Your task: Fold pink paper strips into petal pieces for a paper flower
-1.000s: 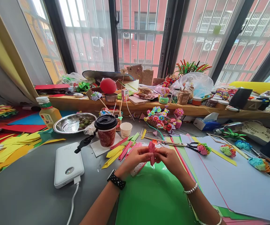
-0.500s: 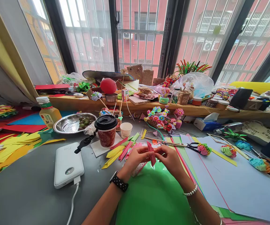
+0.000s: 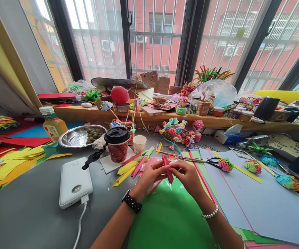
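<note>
Between my two hands is a narrow folded strip of pink-red paper (image 3: 169, 177), held above a shiny green surface (image 3: 172, 218). My left hand (image 3: 151, 174), with a dotted black watch band at its wrist, pinches the strip near its middle. From the other side, the thumb and fingers of my right hand (image 3: 184, 173) close on the strip's edge; a beaded bracelet circles that wrist. Just left of my hands lie folded yellow paper strips (image 3: 125, 171) and pink paper strips (image 3: 139, 167). Part of the held strip is hidden by my fingers.
A lidded coffee cup (image 3: 117, 147), a paper cup (image 3: 139, 143) and a metal plate (image 3: 71, 136) with green fruit stand beyond my hands. A white power bank (image 3: 75, 181) lies left. Scissors (image 3: 214, 161), paper flowers (image 3: 225, 165) and large paper sheets (image 3: 263, 204) are right.
The pink-red paper strip has tilted and shifted slightly, its upper end showing more. Both hands still grip it in nearly the same place.
</note>
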A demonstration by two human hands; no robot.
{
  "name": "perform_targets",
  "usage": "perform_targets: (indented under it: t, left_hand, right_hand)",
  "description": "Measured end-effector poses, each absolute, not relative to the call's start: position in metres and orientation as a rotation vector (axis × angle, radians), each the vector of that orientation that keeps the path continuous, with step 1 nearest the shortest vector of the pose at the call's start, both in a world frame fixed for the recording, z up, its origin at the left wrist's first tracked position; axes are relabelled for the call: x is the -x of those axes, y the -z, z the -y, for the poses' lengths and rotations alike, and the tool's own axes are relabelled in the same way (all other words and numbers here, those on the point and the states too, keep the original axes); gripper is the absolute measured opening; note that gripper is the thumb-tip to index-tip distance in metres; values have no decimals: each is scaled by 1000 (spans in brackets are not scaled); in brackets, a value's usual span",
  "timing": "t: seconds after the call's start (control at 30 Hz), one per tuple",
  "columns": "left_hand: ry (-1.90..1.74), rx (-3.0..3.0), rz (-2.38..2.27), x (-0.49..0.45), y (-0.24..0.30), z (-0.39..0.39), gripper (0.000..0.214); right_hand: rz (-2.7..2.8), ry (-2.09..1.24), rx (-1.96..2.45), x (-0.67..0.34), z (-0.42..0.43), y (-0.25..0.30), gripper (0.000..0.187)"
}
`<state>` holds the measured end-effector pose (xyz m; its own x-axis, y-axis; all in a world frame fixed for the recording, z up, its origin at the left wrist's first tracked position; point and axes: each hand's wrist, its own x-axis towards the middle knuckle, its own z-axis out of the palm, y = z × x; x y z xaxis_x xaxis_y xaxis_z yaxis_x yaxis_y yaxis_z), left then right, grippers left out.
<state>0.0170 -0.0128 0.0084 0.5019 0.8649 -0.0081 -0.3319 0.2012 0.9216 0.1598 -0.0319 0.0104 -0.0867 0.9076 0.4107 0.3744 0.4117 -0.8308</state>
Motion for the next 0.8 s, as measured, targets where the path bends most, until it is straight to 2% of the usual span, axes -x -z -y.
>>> perform_targets:
  t: [0.17,0.33,0.57,0.8]
  left_hand:
    - [-900,-1064,-633,-18,-10,14,27]
    - [-917,-1159,-680,-20,-10,14,34]
    - [-993,-1482,-743,-24,-8,16,30]
    - [-989,-1460,-776,-25,-5,15,28]
  right_hand:
    - [1645,-621,1171,-158,34,-13,16]
    - [1555,-694,1152,-158,33,-12,25]
    - [1534,-640,1200,-158,32,-9,25]
    - [1476,-710,1171,-158,31,-6,23]
